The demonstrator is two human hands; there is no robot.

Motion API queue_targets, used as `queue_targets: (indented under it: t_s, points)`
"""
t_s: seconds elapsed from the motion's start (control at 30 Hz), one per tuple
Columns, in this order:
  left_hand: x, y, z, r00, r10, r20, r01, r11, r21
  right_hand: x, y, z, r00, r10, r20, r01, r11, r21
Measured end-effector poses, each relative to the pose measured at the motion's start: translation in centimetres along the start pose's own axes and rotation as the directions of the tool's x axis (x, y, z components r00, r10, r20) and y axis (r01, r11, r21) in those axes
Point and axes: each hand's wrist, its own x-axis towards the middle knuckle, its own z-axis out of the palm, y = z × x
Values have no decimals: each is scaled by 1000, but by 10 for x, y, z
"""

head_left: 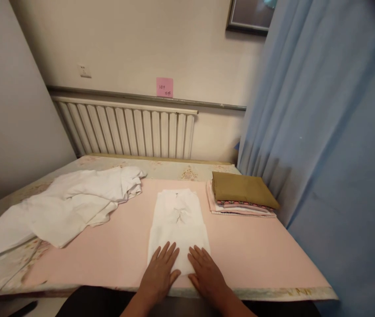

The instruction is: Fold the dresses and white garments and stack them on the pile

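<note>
A white shirt [177,215], folded into a long narrow shape, lies in front of me on a pink cloth [240,251]. A small dark mark shows at its far end, with creased fabric gathered below that. My left hand [161,270] rests flat on the near left part of the shirt, fingers spread. On the near right part lies my right hand [205,268], also flat with its fingers apart. Neither hand grips the fabric. The shirt's near end is partly hidden under my hands.
Loose white garments [82,198] lie rumpled on the left. At the back right stands a stack of folded fabric [243,189], olive on top. A blue curtain [306,132] hangs along the right side. Behind the table is a radiator [141,132]. A cable [12,281] trails at lower left.
</note>
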Motion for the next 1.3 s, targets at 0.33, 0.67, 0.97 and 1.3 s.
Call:
queue_targets:
  t_s: [0.33, 0.67, 0.97, 1.3]
  points:
    - [-38, -40, 8, 989, 49, -137, -54, 998, -33, -11, 26, 11, 1000, -2, 3, 3, 1000, -29]
    - [-44, -71, 0, 995, -7, -98, -13, 979, -202, -6, 67, -10, 993, -95, -68, 101, 992, 75]
    - [-16, -91, -1, 999, 13, -37, -18, 990, -141, 9, 88, -17, 988, -151, -23, 152, 984, 91]
    - [9, -104, -5, 999, 38, 38, -32, 989, -145, 36, 103, -17, 979, -205, -21, 206, 977, 57]
